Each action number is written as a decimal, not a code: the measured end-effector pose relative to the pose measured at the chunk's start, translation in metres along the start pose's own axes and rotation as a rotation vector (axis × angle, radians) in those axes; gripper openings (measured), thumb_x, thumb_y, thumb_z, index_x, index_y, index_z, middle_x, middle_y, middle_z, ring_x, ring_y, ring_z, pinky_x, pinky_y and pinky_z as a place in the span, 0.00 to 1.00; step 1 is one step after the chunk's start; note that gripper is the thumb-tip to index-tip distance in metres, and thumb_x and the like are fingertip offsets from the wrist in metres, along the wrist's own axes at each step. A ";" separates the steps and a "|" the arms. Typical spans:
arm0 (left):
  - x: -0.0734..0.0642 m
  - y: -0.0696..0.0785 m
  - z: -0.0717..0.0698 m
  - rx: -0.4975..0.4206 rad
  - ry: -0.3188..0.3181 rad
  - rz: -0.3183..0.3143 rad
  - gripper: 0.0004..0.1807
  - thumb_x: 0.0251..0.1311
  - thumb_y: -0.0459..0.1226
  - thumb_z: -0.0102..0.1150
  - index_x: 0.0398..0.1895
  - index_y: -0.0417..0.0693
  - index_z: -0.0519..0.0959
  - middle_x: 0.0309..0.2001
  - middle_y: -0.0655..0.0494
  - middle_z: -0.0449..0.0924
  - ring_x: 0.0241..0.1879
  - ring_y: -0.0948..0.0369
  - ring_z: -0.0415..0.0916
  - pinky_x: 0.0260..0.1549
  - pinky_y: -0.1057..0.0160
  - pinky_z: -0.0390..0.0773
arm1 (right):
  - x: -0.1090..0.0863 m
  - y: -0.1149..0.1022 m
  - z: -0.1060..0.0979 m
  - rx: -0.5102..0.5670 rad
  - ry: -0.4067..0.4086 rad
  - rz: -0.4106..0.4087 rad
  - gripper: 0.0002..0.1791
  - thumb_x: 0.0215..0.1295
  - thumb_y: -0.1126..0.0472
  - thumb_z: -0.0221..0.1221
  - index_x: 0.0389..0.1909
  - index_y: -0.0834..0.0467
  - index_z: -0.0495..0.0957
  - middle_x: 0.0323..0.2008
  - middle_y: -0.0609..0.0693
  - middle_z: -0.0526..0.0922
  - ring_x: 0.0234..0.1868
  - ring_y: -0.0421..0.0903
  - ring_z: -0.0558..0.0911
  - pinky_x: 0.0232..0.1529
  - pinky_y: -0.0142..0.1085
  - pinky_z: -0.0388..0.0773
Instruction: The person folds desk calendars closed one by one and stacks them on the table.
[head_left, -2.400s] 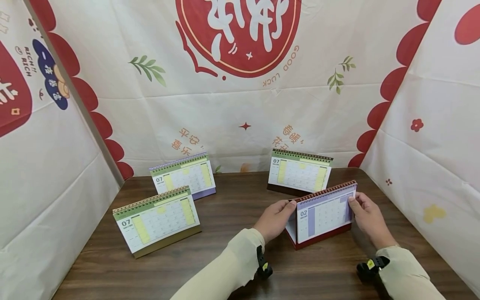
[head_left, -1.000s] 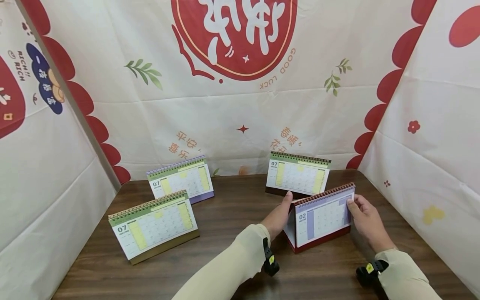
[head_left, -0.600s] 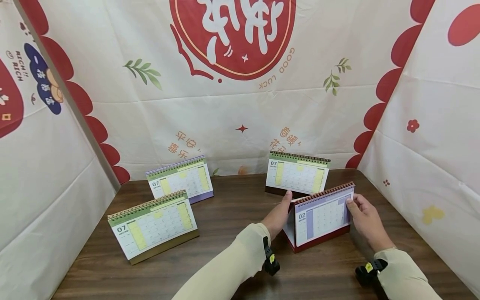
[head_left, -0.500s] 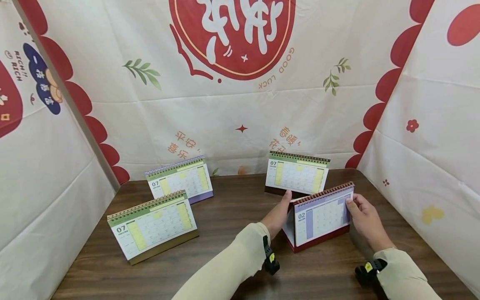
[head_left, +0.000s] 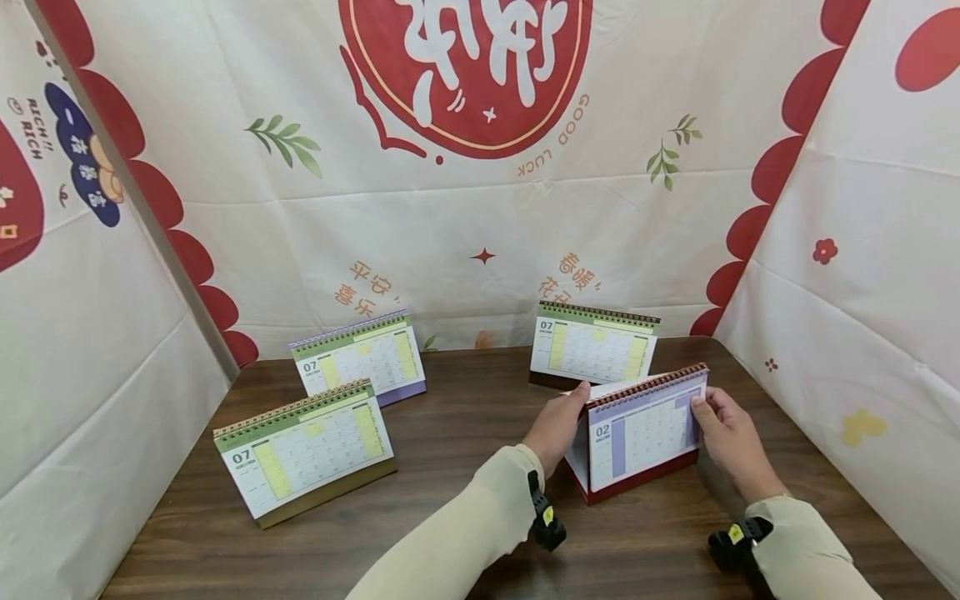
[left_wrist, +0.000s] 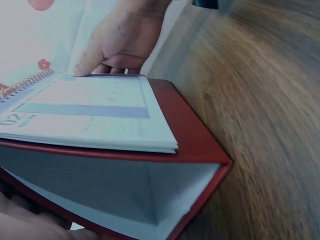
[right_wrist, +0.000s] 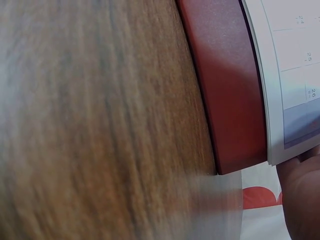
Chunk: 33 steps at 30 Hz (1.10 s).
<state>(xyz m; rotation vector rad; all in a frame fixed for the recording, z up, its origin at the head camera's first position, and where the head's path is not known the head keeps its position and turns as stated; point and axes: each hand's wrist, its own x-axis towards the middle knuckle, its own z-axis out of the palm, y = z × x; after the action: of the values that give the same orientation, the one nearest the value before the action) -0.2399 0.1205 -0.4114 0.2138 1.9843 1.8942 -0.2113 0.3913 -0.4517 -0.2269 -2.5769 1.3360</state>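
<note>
A red-based desk calendar (head_left: pixel 651 437) stands on the table with its purple "02" page facing me. My right hand (head_left: pixel 738 442) grips its right edge, thumb on the front page and fingers behind. At the left end, my left hand (head_left: pixel 557 427) has its thumb up by the spiral binding and its fingers behind the calendar. White sheets show behind the spiral, at that thumb. The left wrist view shows the calendar's hollow red stand (left_wrist: pixel 192 130) from its open end, with the left hand's fingers partly hidden under the back panel. In the right wrist view, the right hand (right_wrist: pixel 302 192) touches the page edge.
Behind it stands a dark-based calendar (head_left: pixel 596 343) on page "07". To the left are a purple-based calendar (head_left: pixel 375 358) and a gold-based calendar (head_left: pixel 315 442), also on "07". Printed cloth (head_left: pixel 450 225) surrounds the wooden table (head_left: pixel 450 517) at the back and sides.
White sheets have come up behind the red calendar's spiral by the left thumb. The left thumb first moved off the corner, then came back toward the spiral. The right hand keeps its grip.
</note>
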 end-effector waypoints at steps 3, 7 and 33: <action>-0.001 0.003 0.001 -0.017 0.062 -0.013 0.26 0.71 0.59 0.46 0.49 0.51 0.82 0.45 0.61 0.81 0.52 0.60 0.73 0.62 0.49 0.65 | 0.000 0.000 0.000 -0.016 0.007 -0.009 0.35 0.78 0.38 0.36 0.68 0.63 0.62 0.56 0.66 0.71 0.49 0.55 0.69 0.45 0.43 0.72; -0.002 0.006 0.002 -0.085 0.120 -0.026 0.22 0.68 0.55 0.54 0.37 0.46 0.82 0.39 0.59 0.83 0.48 0.58 0.75 0.57 0.50 0.68 | -0.001 -0.001 -0.001 -0.006 0.006 -0.009 0.35 0.78 0.38 0.36 0.68 0.64 0.62 0.57 0.66 0.70 0.49 0.55 0.69 0.47 0.46 0.72; -0.002 0.012 -0.004 -0.240 0.115 0.008 0.12 0.67 0.44 0.61 0.37 0.44 0.84 0.40 0.56 0.82 0.42 0.60 0.73 0.54 0.53 0.71 | -0.002 -0.001 0.000 0.028 0.002 0.004 0.36 0.77 0.38 0.36 0.68 0.64 0.61 0.57 0.68 0.69 0.51 0.58 0.68 0.51 0.58 0.71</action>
<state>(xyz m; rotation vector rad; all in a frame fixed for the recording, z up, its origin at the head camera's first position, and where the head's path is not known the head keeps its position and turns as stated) -0.2414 0.1172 -0.3989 0.0472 1.8060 2.1715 -0.2090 0.3900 -0.4511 -0.2287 -2.5555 1.3718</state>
